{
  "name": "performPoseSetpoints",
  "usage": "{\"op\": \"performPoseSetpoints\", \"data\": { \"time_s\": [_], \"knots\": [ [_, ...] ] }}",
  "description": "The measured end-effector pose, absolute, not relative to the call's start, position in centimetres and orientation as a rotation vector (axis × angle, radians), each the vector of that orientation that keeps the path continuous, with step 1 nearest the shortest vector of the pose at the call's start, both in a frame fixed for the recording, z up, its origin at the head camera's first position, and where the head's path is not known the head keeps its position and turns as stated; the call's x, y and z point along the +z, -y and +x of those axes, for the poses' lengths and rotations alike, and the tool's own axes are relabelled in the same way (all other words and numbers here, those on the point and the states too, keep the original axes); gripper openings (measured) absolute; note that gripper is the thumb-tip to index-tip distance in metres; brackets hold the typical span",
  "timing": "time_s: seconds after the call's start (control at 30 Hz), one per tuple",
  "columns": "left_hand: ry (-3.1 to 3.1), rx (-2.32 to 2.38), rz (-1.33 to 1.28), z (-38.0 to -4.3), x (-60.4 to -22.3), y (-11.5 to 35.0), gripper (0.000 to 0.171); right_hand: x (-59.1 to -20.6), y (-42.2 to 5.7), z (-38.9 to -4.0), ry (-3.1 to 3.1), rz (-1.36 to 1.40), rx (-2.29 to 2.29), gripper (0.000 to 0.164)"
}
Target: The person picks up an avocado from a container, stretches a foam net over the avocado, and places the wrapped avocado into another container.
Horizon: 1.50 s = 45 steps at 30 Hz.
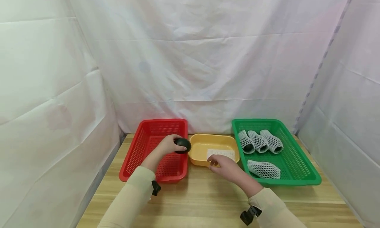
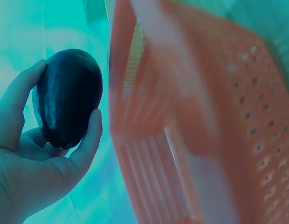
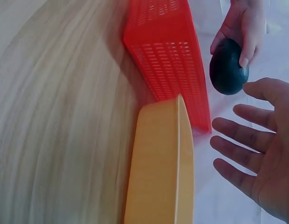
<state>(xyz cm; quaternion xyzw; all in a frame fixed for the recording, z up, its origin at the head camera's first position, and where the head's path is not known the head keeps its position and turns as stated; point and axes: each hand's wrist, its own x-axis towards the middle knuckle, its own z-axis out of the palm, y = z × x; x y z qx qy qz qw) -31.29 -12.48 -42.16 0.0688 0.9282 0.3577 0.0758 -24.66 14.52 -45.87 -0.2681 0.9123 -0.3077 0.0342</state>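
My left hand [image 1: 171, 144] grips a dark green avocado [image 1: 182, 145] above the right rim of the red basket [image 1: 124, 170]. The left wrist view shows the thumb and fingers around the smooth oval avocado [image 2: 69, 98]. My right hand [image 1: 224, 167] hovers at the front of the yellow basin [image 1: 197, 139], its fingers loosely bent and holding nothing. Behind those fingers, a white foam net sleeve [image 1: 222, 153] lies flat in the basin. Seen from the right wrist, the right hand [image 3: 265, 144] has its fingers spread, near the avocado [image 3: 227, 67].
To the right stands a green basket [image 1: 300, 181] with several dark fruits in white foam nets, such as the netted fruit [image 1: 264, 169] at its front. The containers stand side by side on a wooden table [image 1: 202, 201]. White cloth [image 1: 190, 66] hangs around the table.
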Motion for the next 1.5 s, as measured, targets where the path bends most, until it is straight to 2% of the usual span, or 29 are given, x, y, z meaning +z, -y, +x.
{"op": "performPoseSetpoints", "data": {
  "time_s": [0.37,0.7,1.07,1.2,1.3,1.4,1.5],
  "knots": [
    [-2.721,1.321,0.331,-26.8,-43.0,9.7,0.058,-46.6,-13.4,-23.5,-2.775,-0.704,-1.245,0.024],
    [-2.772,1.378,0.438,-25.0,-45.1,7.2,0.059,-47.4,-13.1,-22.8,-2.759,-0.648,-1.517,0.028],
    [-2.816,1.667,0.186,-21.3,-48.4,2.1,0.080,-50.1,-14.6,-21.6,-2.520,-0.280,-1.847,0.024],
    [-2.818,1.734,0.144,-20.6,-49.7,1.3,0.077,-51.3,-15.2,-21.4,-2.455,-0.214,-1.885,0.024],
    [-2.863,1.679,0.165,-20.5,-50.5,1.0,0.068,-52.2,-15.5,-21.5,-2.396,-0.195,-1.919,0.026],
    [-2.916,1.553,0.189,-20.8,-51.3,1.0,0.061,-53.2,-15.9,-21.7,-2.305,-0.196,-1.969,0.032],
    [-2.896,1.508,0.200,-21.0,-52.0,0.9,0.063,-54.5,-16.4,-21.9,-2.164,-0.192,-2.017,0.041]
  ]
}}
